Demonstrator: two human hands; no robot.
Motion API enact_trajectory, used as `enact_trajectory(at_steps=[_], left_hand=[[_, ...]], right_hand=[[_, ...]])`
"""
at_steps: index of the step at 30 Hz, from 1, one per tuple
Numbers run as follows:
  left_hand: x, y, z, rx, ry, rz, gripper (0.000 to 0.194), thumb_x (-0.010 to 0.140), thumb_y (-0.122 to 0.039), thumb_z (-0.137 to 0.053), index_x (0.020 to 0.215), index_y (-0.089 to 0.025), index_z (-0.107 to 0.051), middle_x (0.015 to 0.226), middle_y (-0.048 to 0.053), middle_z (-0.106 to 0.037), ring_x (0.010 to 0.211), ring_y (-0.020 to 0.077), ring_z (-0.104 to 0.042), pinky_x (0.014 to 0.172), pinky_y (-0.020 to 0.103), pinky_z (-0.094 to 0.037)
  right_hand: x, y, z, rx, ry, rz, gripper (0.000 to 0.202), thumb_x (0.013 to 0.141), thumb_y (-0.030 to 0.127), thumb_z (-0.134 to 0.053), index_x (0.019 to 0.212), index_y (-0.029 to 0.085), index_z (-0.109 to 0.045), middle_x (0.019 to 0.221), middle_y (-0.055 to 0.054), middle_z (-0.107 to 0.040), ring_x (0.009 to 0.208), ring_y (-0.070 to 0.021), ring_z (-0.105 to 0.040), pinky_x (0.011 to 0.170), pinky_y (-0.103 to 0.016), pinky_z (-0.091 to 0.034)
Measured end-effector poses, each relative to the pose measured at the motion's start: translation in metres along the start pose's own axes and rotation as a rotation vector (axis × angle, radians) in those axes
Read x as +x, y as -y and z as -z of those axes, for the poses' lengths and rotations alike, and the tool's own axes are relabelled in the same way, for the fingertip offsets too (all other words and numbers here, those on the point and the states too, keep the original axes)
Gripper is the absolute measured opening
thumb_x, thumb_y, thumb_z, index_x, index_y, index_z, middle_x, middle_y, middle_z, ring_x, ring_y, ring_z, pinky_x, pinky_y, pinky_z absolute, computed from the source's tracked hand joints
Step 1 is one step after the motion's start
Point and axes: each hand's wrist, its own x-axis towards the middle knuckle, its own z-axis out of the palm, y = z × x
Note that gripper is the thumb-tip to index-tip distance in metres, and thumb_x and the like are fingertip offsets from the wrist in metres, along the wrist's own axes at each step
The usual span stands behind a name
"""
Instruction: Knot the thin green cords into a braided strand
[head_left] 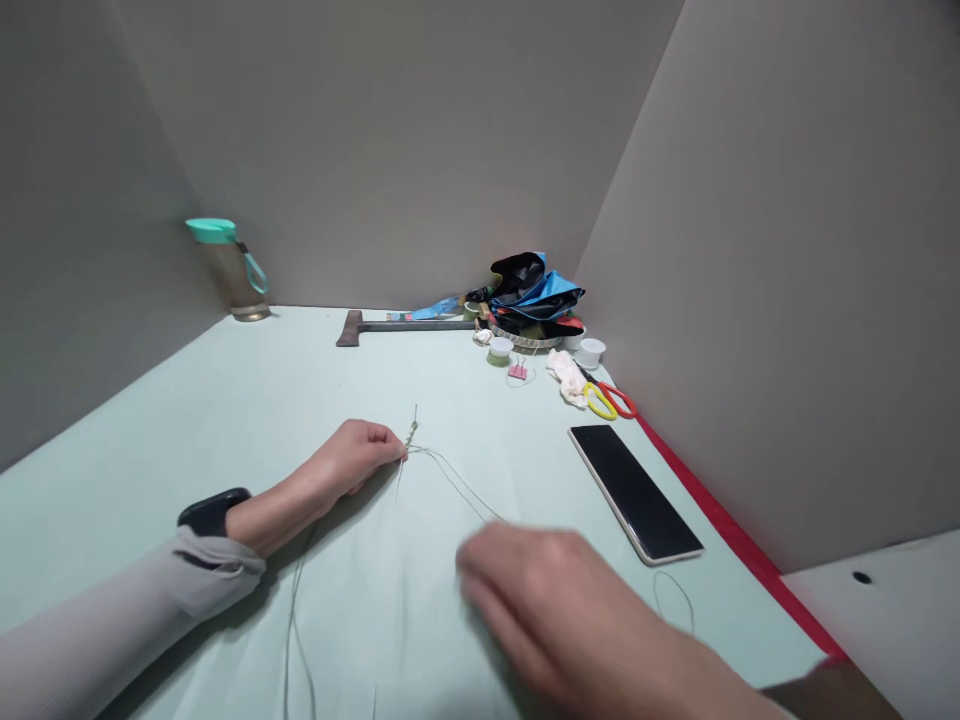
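My left hand, wrist in a dark watch, pinches a short knotted or beaded piece of thread between thumb and fingertips. A thin straight tip sticks up from it. Two strands of thin thread run from there across to my right hand, which is blurred, low over the table, with its fingers curled together at the strands. The exact grip of its fingertips is hidden. More thread hangs down below my left forearm.
A phone lies on the right of the pale table. Behind it are scissors, crumpled tissue, a pink binder clip, small tubs and a blue-black bag. A hatchet and a bottle stand farther back.
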Motion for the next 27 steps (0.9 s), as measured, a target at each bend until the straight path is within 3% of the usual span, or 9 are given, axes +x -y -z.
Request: enact_trajectory(at_steps=[2, 6, 10, 13, 17, 21, 24, 27], left_hand=[[-0.003, -0.003, 0.002, 0.061, 0.026, -0.005, 0.027, 0.108, -0.041, -0.074, 0.118, -0.017, -0.073, 0.107, 0.005, -0.077, 0.081, 0.0186, -0.074, 0.071, 0.034, -0.066], [-0.011, -0.011, 0.008, 0.188, 0.079, -0.095, 0.029, 0.108, -0.044, -0.074, 0.097, -0.017, -0.072, 0.086, -0.002, -0.071, 0.066, 0.0146, -0.066, 0.062, 0.029, -0.058], [-0.019, -0.014, 0.011, 0.344, 0.039, -0.255, 0.035, 0.104, -0.044, -0.068, 0.078, -0.022, -0.064, 0.065, -0.006, -0.055, 0.062, 0.0172, -0.054, 0.063, 0.031, -0.045], [-0.028, -0.009, 0.01, 0.442, 0.022, -0.318, 0.033, 0.099, -0.049, -0.054, 0.076, -0.026, -0.06, 0.06, -0.003, -0.056, 0.058, 0.02, -0.05, 0.061, 0.035, -0.037], [-0.041, 0.008, 0.013, 0.545, -0.004, -0.41, 0.039, 0.102, -0.057, -0.048, 0.094, -0.025, -0.069, 0.082, 0.005, -0.069, 0.066, 0.0261, -0.061, 0.066, 0.041, -0.041], [-0.054, 0.024, 0.016, 0.692, -0.191, -0.779, 0.021, 0.111, -0.035, -0.052, 0.124, -0.028, -0.067, 0.111, 0.01, -0.073, 0.09, 0.0309, -0.069, 0.077, 0.045, -0.048], [-0.06, 0.035, 0.016, 0.845, -0.242, -0.899, 0.039, 0.11, -0.017, -0.049, 0.147, -0.025, -0.055, 0.14, 0.016, -0.071, 0.115, 0.0366, -0.063, 0.096, 0.052, -0.044], [-0.064, 0.047, 0.016, 0.956, -0.161, -1.011, 0.06, 0.106, -0.013, -0.044, 0.165, -0.019, -0.043, 0.158, 0.019, -0.066, 0.119, 0.0401, -0.057, 0.1, 0.057, -0.038]], right_hand=[[0.034, -0.021, 0.007, -0.033, -0.097, -0.139, 0.015, 0.109, 0.012, -0.058, 0.107, 0.02, -0.069, 0.105, -0.005, -0.075, 0.089, -0.0194, -0.07, 0.078, -0.034, -0.052], [0.081, -0.048, -0.001, -0.05, -0.141, -0.179, 0.006, 0.108, 0.016, -0.061, 0.109, 0.02, -0.065, 0.112, -0.008, -0.071, 0.103, -0.0239, -0.067, 0.078, -0.034, -0.048], [0.092, -0.054, -0.019, -0.064, -0.146, -0.164, 0.016, 0.106, 0.014, -0.063, 0.092, 0.022, -0.06, 0.102, -0.005, -0.067, 0.088, -0.0205, -0.064, 0.072, -0.033, -0.045], [0.094, -0.055, -0.03, -0.086, -0.154, -0.144, 0.02, 0.106, 0.009, -0.056, 0.092, 0.022, -0.06, 0.096, -0.005, -0.065, 0.083, -0.0205, -0.06, 0.068, -0.034, -0.04], [0.095, -0.057, -0.041, -0.087, -0.184, -0.164, 0.021, 0.102, 0.005, -0.053, 0.089, 0.021, -0.06, 0.091, -0.005, -0.063, 0.08, -0.0211, -0.058, 0.064, -0.035, -0.035], [0.092, -0.057, -0.045, -0.085, -0.278, -0.12, 0.023, 0.101, 0.005, -0.05, 0.089, 0.022, -0.059, 0.086, -0.004, -0.062, 0.076, -0.0208, -0.058, 0.065, -0.035, -0.037], [0.089, -0.056, -0.043, -0.109, -0.368, -0.046, 0.025, 0.098, 0.004, -0.05, 0.084, 0.023, -0.057, 0.077, -0.003, -0.062, 0.065, -0.0193, -0.056, 0.061, -0.035, -0.037], [0.088, -0.054, -0.04, -0.138, -0.407, -0.021, 0.027, 0.092, 0.002, -0.049, 0.078, 0.024, -0.053, 0.069, -0.002, -0.06, 0.057, -0.0176, -0.052, 0.055, -0.033, -0.035]])
